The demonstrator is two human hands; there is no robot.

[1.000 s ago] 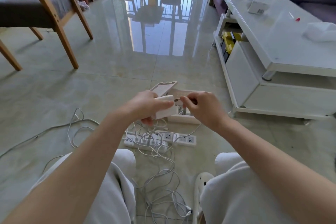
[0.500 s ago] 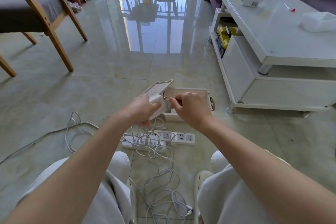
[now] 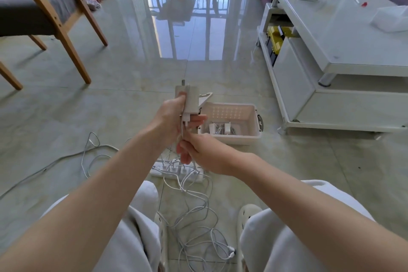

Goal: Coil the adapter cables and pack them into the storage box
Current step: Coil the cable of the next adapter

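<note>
The adapter (image 3: 187,100) is held upright just left of the box (image 3: 242,138), raised off the floor. It is gripped round its lower half by the left hand (image 3: 171,118), whose fingers are curled about it. Its cable (image 3: 182,132) is pinched just beneath it by the right hand (image 3: 203,152), nearer the person than the box. The coiling is probably best begun at this adapter end. Slack should be drawn up through the right hand and laid in even loops, so that no knot is carried up from the tangle (image 3: 196,223) lying on the floor well in front of the box. The strip (image 3: 176,170), between tangle and box, may be snagged if the pull is hurried. The adapter is seen as a white, flat-sided brick with rounded edges, a metal plug standing at its top and a thin white cable leaving its base. A few similar white pieces are already laid in the box.
</note>
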